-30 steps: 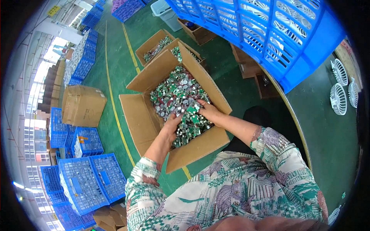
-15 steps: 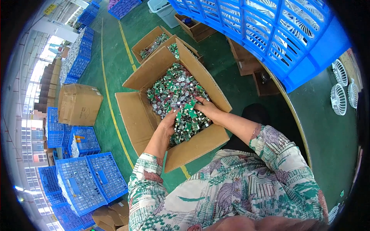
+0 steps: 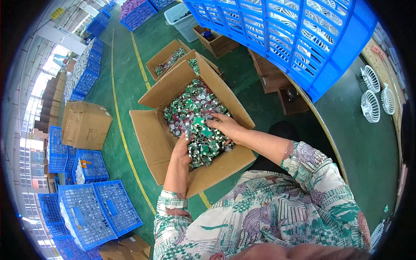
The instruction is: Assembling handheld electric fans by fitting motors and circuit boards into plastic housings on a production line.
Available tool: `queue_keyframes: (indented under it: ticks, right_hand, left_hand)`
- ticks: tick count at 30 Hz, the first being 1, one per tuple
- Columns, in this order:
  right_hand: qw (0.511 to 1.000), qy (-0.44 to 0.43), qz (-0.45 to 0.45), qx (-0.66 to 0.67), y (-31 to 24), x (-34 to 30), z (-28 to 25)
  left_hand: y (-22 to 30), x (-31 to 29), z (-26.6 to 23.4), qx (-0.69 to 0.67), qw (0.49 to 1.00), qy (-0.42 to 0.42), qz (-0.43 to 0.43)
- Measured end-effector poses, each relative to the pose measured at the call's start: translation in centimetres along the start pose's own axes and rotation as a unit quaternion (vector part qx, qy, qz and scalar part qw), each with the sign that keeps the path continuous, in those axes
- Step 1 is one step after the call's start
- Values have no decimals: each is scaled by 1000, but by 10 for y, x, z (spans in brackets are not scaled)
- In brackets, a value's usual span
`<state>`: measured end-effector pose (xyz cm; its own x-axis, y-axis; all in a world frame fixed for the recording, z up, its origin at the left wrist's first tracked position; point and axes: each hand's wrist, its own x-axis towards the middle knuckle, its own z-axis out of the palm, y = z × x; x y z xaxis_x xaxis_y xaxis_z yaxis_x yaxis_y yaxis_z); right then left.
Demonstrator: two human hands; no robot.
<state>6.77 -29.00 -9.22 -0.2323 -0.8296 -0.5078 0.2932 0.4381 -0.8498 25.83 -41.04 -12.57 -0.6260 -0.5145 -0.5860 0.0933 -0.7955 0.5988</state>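
Note:
A cardboard box (image 3: 148,130) with raised flaps holds a heap of small green circuit boards (image 3: 203,149) mixed with round silvery parts (image 3: 184,110). Both my hands reach into it from the near side. My left hand (image 3: 182,149) is at the left of the heap, fingers curled, a pale silvery piece at its fingertips; its grip is partly hidden. My right hand (image 3: 226,129) is bent over the heap from the right, with thumb and fingers closed around some green boards. Which pieces lie inside each hand is hard to make out.
A second box of parts (image 3: 167,60) stands beyond mine. A blue crate (image 3: 323,84) of white slatted pieces rests on the green table at the upper right, near white round grilles (image 3: 370,106). Blue crates (image 3: 102,210) and a closed carton (image 3: 86,125) stand at left.
My right hand has shifted slightly left over the boards, and my left hand has moved slightly left and lower. The whole view has shifted a little.

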Motion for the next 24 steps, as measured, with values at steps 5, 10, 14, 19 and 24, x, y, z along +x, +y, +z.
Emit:
queue_keyframes:
  ticks: [5, 10, 14, 19, 24]
  right_hand:
    - [999, -40, -36, 7, -29, -19, 7]
    - [996, -61, -65, -6, -66, -40, 11]
    - [991, -37, -130, -3, -93, -50, 22]
    - [983, -70, -168, -15, -143, -78, 34]
    - [977, -69, -182, -86, -176, -96, 43]
  left_hand:
    - [22, -27, 19, 25, 997, -34, 56]
    - [44, -55, 47, 28, 990, -61, 124]
    - [69, -86, 71, 45, 981, -79, 173]
    - [104, -113, 86, 63, 964, -71, 249]
    - [132, -136, 92, 22, 959, -158, 234]
